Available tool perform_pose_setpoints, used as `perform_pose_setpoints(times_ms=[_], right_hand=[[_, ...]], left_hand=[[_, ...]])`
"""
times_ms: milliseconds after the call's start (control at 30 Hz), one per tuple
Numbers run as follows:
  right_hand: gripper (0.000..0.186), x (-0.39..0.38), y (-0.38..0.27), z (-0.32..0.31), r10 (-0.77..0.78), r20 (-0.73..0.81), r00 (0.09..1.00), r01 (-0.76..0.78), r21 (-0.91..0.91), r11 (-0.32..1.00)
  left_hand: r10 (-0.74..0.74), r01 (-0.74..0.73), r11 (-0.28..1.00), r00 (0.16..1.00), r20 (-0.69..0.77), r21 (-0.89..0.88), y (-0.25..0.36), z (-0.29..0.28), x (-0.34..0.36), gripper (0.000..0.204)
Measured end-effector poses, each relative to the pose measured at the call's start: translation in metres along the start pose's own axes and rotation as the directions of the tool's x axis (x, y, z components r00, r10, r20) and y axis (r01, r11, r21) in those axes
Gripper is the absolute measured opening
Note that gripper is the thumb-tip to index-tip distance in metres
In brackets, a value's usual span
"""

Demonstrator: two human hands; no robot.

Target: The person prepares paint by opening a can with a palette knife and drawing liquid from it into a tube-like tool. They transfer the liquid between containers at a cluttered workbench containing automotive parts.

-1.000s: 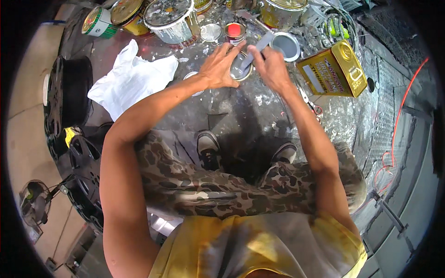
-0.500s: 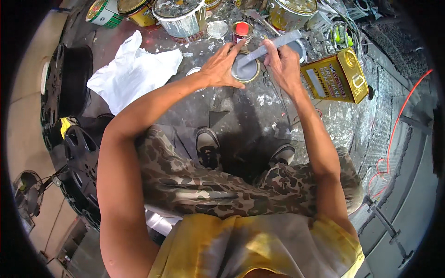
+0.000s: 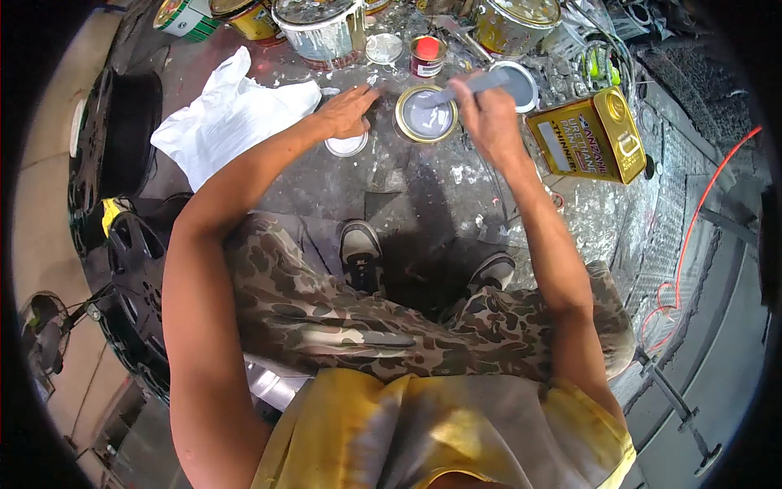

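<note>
My right hand (image 3: 491,121) grips a flat grey paint stirring stick (image 3: 509,79), somewhat blurred. Its lower end reaches over an opened round paint can (image 3: 397,122) with a gold rim and light grey paint inside. My left hand (image 3: 349,112) holds nothing; its fingers are stretched out to the left of the can, apart from it. A white round lid (image 3: 348,147) lies on the floor just below that hand, partly covered by it. Behind the stick stands a round white-rimmed container (image 3: 533,99) with a dark grey inside.
To the right stands a gold rectangular thinner tin (image 3: 578,138). A small can with a red cap (image 3: 426,55) is behind the paint can. Paint-streaked buckets (image 3: 322,41) line the far side. A white plastic bag (image 3: 232,122) and black wheel rims (image 3: 114,138) lie left; a red hose (image 3: 702,212) runs right.
My left hand has let go of the paint can and moved left, over the white lid. My right hand has shifted slightly nearer with the stick, which now lies flatter over the can.
</note>
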State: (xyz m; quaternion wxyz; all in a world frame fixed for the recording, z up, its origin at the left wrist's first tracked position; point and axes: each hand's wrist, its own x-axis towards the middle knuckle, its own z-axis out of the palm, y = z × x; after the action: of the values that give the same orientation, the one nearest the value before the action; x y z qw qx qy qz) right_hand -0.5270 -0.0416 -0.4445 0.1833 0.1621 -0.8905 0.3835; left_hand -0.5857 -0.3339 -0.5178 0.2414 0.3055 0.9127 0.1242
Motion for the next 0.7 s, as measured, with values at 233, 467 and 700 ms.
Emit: perform_pose_setpoints(times_ms=[233,467,700], right_hand=[[0.035,0.010,-0.025,-0.018,0.308,0.117,0.944,-0.324,0.155,0.933],[0.031,-0.010,-0.002,0.008,0.009,0.114,0.993,-0.002,-0.060,0.998],[0.033,0.014,-0.026,-0.015,0.123,0.085,0.989,-0.134,0.142,0.981]], left_hand=[[-0.100,0.099,0.995,0.992,0.082,0.023,-0.027,-0.006,-0.005,0.026],[-0.129,0.118,0.988,0.986,0.107,0.103,-0.052,-0.008,-0.004,0.025],[-0.135,0.124,0.987,0.984,0.120,0.098,-0.064,-0.001,-0.014,0.026]])
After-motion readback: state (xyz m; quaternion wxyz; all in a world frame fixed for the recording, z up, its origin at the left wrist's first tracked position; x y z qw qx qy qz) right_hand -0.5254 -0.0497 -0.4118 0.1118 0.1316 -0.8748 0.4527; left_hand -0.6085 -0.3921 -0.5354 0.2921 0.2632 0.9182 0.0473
